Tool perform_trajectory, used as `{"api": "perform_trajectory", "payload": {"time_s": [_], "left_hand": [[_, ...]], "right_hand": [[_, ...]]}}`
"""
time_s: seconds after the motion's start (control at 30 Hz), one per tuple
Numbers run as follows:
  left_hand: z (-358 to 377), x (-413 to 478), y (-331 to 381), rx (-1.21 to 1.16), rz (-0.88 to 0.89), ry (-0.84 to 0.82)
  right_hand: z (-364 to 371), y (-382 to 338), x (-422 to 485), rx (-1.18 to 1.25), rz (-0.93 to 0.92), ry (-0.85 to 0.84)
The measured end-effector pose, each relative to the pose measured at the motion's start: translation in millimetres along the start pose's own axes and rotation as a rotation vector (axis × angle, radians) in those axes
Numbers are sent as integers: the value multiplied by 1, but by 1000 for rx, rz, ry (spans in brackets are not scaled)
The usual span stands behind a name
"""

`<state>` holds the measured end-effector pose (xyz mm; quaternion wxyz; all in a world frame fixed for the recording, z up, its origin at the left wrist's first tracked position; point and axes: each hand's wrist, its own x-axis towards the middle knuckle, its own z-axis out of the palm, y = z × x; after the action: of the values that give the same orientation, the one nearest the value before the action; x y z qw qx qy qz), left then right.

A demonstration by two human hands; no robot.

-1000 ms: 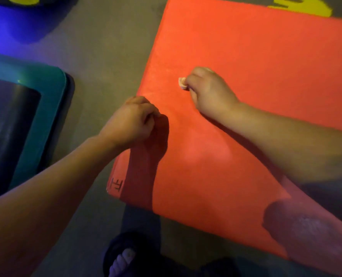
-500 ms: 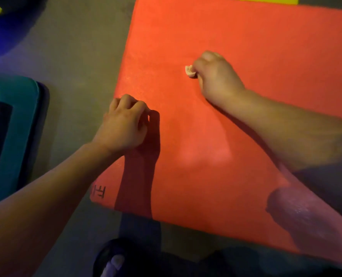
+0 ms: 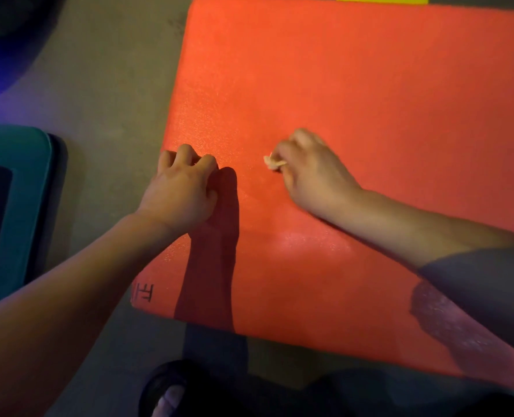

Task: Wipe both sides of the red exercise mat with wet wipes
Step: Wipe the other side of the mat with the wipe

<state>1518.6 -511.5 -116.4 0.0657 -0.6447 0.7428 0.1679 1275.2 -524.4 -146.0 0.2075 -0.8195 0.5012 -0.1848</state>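
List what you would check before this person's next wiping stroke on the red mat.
1. Wipe in hand: ok. The right hand pinches a small wadded wet wipe.
2. Mat steadied: ok. The left hand rests with curled fingers on the red exercise mat at its left edge.
3. Mat lying flat on the floor: ok.
4. Wipe pressed onto the mat: cannot tell.
5. Wipe wet enough: cannot tell.
6. Underside wiped: cannot tell, it is hidden.

Right hand (image 3: 316, 179) pinches wad (image 3: 272, 162), probably wet wipe, on red mat (image 3: 370, 100); left hand (image 3: 183, 191) curled at mat edge.
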Motion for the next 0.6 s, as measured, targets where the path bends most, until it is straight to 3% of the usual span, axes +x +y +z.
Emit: {"api": "perform_trajectory", "payload": {"time_s": [0.1,0.3,0.4,0.5,0.6], "left_hand": [[-1,1,2,24,7,-3],[0,2,1,32,13,3],[1,3,1,54,13,3],[1,9,4,154,43,-26],[-1,18,10,250,52,-71]], "right_hand": [[-5,6,1,-163,142,56],[-4,8,-11,-62,-7,-20],[-7,5,-4,-21,35,-98],[-6,5,2,9,76,-99],[-6,2,15,-6,-31,-172]]}}
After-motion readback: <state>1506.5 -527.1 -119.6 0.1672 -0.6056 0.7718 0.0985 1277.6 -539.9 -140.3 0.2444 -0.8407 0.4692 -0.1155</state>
